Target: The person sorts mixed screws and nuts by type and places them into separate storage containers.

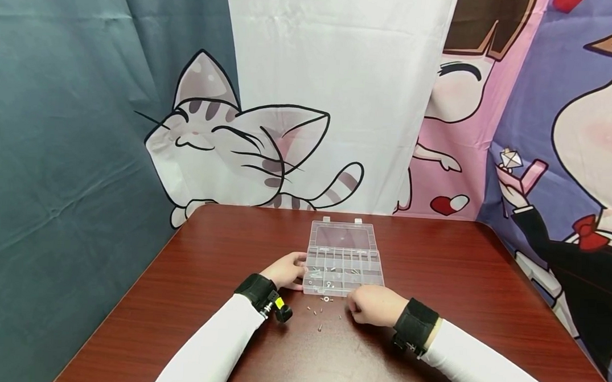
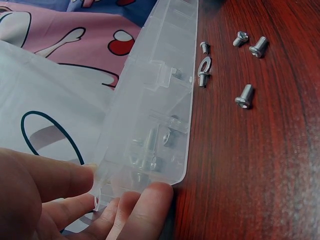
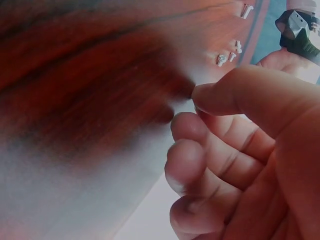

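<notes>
A clear plastic compartment box (image 1: 370,256) lies on the table, its lid (image 1: 342,236) folded back away from me. Small metal screws and washers sit in some compartments. My left hand (image 1: 286,271) holds the box's left end, thumb and fingers around the near corner in the left wrist view. Low over the table by the box's front right corner is my right hand (image 1: 377,306). Its fingers bend inward, thumb and index tips apart, with nothing visible between them in the right wrist view. Loose screws (image 2: 245,97) and a washer (image 2: 205,65) lie in front of the box.
The reddish-brown wooden table (image 1: 221,244) extends around the box on all sides. A cartoon-printed curtain (image 1: 291,53) hangs behind its far edge. Between my forearms lies one loose screw (image 1: 320,328), closer to me than the others.
</notes>
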A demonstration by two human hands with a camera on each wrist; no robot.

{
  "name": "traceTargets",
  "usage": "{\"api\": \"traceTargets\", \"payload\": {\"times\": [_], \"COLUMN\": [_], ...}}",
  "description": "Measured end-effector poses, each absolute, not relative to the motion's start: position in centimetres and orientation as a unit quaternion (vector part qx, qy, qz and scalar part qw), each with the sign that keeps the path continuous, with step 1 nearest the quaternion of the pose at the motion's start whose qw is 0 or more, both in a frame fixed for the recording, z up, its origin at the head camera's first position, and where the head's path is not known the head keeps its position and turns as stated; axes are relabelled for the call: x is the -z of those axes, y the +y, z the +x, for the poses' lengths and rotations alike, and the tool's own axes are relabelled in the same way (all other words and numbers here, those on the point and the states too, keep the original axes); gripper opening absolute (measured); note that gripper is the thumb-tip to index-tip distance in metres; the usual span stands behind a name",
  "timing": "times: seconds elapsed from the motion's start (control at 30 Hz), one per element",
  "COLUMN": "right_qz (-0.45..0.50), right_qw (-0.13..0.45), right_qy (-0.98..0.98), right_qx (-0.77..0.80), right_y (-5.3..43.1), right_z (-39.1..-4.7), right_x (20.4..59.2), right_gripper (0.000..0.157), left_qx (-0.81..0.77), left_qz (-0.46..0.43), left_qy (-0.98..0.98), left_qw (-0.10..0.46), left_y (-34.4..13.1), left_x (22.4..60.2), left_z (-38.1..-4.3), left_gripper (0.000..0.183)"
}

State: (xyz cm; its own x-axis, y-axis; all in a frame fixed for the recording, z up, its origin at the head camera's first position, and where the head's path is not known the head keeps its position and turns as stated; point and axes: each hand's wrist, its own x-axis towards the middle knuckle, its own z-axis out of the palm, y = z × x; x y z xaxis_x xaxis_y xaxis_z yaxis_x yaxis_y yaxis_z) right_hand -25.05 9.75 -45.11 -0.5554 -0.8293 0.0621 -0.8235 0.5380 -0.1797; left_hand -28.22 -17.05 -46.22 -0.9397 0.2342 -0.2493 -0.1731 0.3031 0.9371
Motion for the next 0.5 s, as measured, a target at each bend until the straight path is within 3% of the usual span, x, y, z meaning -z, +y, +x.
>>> {"api": "traceTargets", "payload": {"times": [0.33,0.5], "right_qz": [-0.469,-0.453], "right_qw": [0.017,-0.027], "right_qy": [0.874,0.875], "right_qx": [0.127,0.168], "right_y": [9.8,9.9], "right_z": [-25.6,-26.6], "right_x": [44.8,43.4], "right_gripper": [0.019,0.013], "left_qx": [-0.59,-0.585], "left_qz": [0.021,0.02], "left_qy": [0.787,0.791], "left_qw": [0.176,0.176], "left_y": [-17.2,-17.2], "left_x": [46.4,46.2], "left_z": [-28.3,-28.3], "left_gripper": [0.048,0.048]}}
